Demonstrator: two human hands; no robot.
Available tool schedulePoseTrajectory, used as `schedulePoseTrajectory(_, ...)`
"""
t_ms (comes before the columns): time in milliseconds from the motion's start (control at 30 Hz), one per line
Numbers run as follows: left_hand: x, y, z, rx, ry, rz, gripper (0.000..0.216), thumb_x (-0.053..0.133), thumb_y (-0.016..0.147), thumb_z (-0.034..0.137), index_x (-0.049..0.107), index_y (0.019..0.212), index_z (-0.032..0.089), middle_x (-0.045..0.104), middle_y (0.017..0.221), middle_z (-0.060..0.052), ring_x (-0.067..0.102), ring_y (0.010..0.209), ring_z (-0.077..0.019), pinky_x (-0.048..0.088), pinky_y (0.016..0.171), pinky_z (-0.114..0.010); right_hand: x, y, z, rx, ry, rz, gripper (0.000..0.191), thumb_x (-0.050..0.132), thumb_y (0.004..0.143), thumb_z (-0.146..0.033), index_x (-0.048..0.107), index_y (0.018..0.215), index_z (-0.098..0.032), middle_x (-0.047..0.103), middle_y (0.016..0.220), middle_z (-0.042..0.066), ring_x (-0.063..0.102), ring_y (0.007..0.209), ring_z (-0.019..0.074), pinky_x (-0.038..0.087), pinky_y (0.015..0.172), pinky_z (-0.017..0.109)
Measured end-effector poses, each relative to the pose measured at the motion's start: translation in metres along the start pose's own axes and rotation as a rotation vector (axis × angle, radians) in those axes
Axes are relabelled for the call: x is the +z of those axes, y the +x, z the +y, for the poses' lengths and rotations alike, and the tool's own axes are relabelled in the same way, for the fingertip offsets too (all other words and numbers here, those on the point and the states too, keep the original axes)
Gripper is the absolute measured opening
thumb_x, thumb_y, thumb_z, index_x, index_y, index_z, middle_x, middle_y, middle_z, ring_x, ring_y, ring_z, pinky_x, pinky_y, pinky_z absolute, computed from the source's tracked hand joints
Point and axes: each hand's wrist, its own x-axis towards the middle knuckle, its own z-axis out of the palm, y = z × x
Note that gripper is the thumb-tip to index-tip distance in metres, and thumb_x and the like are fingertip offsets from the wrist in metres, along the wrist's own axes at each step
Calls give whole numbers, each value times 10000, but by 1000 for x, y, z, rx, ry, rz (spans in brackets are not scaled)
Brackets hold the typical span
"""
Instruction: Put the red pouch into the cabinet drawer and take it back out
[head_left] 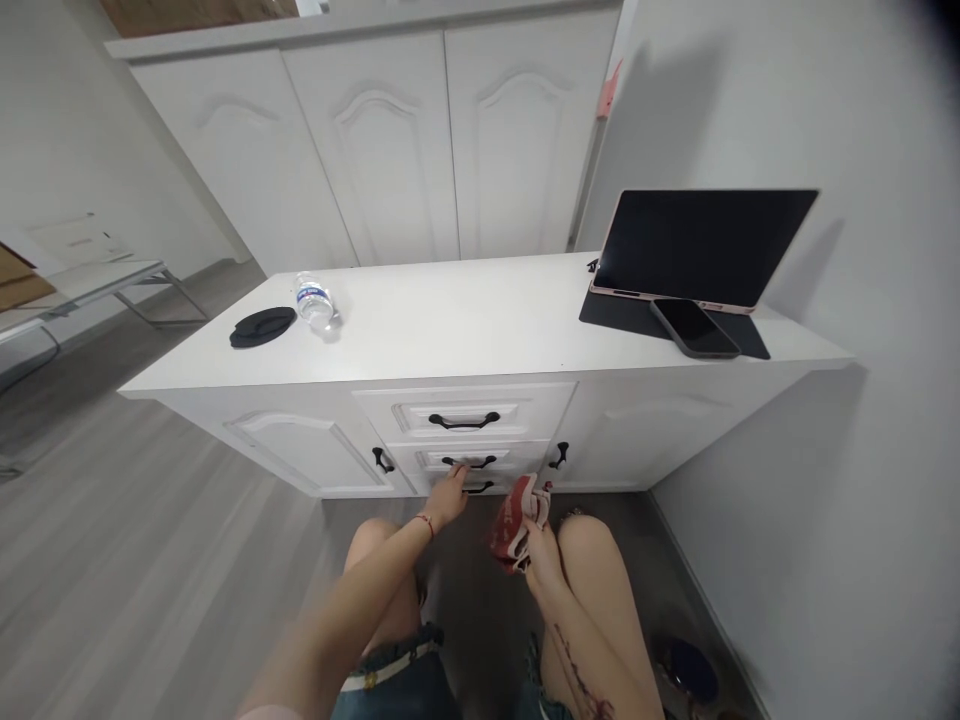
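Observation:
My left hand [448,497] reaches forward to the middle drawer of a white cabinet, its fingertips curled at the black drawer handle [480,463]. That drawer looks closed. Down to the right, my right hand [541,548] grips a crumpled red cloth [513,520] with white edging, held in front of the cabinet just above my knee. Above the left hand is the top drawer's black handle [463,421]. A lower handle [480,488] shows partly behind my fingers.
On the white cabinet top [450,320] lie a clear plastic bottle [315,303] and a flat black item [262,327] at left. A tablet [705,245] leans at right, with a phone [694,328] before it. A wall [847,420] stands close on the right.

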Motion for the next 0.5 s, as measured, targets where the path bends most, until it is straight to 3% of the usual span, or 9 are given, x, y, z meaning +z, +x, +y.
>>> schedulePoseTrajectory(100,3,14,-10,-12,352,-123,606,569,636,-11,546,1193,229,415,1445,-86,470,1271,-252,298,1088,-333,-1,0,1,10,17,6,408,697,550,-357,596,917,-211,727,750,0,687,633,182,537,565,273)
schedulePoseTrajectory(200,16,20,-23,-17,592,-70,591,523,738,45,441,1307,183,399,1437,-119,502,1232,-221,352,1049,-312,-5,3,2,-5,34,23,415,709,544,-351,597,914,-199,724,733,-4,688,634,178,536,568,268)
schedulePoseTrajectory(300,25,21,-28,21,637,-9,486,510,791,92,470,1272,148,462,1357,-133,556,1154,-206,393,1005,-294,-11,6,3,-48,33,17,377,716,549,-355,599,870,-194,732,772,17,697,675,183,540,590,267)
schedulePoseTrajectory(500,20,9,-24,14,683,-18,299,508,850,170,574,1142,154,533,1278,-119,596,1077,-202,430,954,-295,-14,9,2,-138,-41,-55,396,695,612,-385,605,948,-195,725,782,21,698,708,188,535,579,257)
